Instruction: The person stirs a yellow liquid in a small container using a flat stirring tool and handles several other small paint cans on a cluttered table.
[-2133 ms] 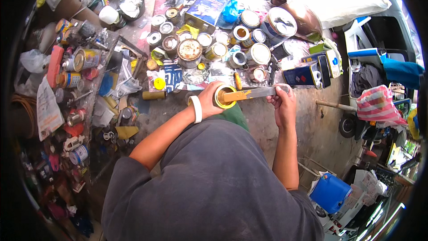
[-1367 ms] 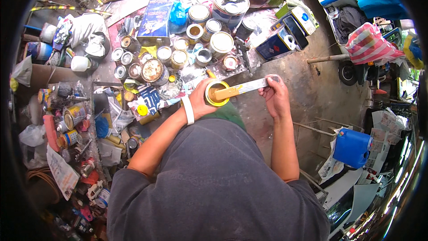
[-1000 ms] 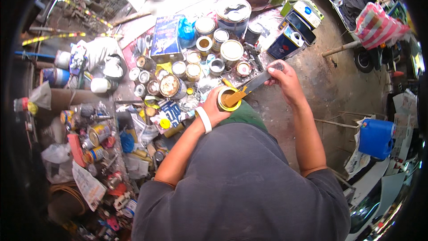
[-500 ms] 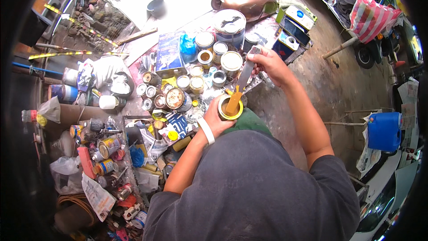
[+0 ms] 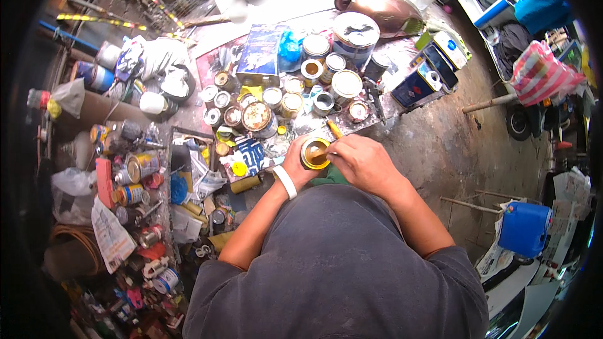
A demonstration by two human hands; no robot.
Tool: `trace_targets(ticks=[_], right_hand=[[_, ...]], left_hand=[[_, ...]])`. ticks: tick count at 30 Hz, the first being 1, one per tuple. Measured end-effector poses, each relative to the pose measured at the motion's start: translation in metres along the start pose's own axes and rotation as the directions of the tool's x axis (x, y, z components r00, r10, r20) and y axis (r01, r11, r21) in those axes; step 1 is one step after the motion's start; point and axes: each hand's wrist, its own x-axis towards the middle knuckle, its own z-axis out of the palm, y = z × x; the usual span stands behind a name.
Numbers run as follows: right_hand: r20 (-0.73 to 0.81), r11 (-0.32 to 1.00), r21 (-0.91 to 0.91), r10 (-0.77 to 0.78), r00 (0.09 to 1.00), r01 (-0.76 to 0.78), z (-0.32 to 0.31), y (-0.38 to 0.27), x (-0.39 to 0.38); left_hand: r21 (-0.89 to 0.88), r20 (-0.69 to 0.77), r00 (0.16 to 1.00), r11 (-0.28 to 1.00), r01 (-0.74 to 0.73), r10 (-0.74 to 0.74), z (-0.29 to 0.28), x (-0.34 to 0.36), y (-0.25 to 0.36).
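Observation:
My left hand (image 5: 296, 162), a white band at its wrist, wraps round the side of a small open paint can (image 5: 305, 146). Yellow paint coats the can's rim, and brownish-yellow paint lies inside. My right hand (image 5: 364, 162) is closed at the can's right rim, gripping a flat metal stirring strip. The strip's paint-covered end (image 5: 320, 156) is down in the can; my fingers hide most of the rest. Just beyond the can, a slim yellow-orange thing (image 5: 334, 129) lies at the table edge, its kind unclear.
Several paint cans crowd the worktable, among them a rusty-lidded can (image 5: 257, 117) and a large can (image 5: 355, 32). A blue rectangular tin (image 5: 260, 56) stands behind. Cluttered shelves with a folded newspaper (image 5: 113, 233) line the left. A blue jerrycan (image 5: 525, 229) is at right.
My right hand has come down and nearer from above the can to its rim. The strip, held high and upright before, now sits lower in the can. The view has shifted.

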Motion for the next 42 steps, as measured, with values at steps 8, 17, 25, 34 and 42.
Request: trace_targets(ticks=[8,17,25,34,42], right_hand=[[0.044,0.995,0.086,-0.060,0.997,0.056,0.018,0.001,-0.004],[0.082,0.995,0.065,-0.079,0.994,0.073,0.019,0.001,-0.003],[0.155,0.996,0.069,-0.062,0.986,0.052,0.015,-0.002,0.000],[0.177,1.000,0.018,-0.024,0.984,0.021,0.011,-0.002,0.004],[0.090,0.998,0.032,-0.054,0.994,0.051,0.017,0.001,0.006]], left_hand=[[0.043,-0.111,0.994,0.999,-0.008,0.013,0.003,-0.019,-0.010],[0.049,-0.159,0.987,0.999,-0.010,0.018,0.003,-0.025,-0.013],[0.052,-0.166,0.986,0.999,-0.016,0.024,0.002,-0.026,-0.008],[0.036,-0.164,0.986,0.999,-0.015,0.021,0.000,-0.026,-0.009],[0.052,-0.152,0.988,0.999,-0.017,0.025,-0.003,-0.024,-0.007]])
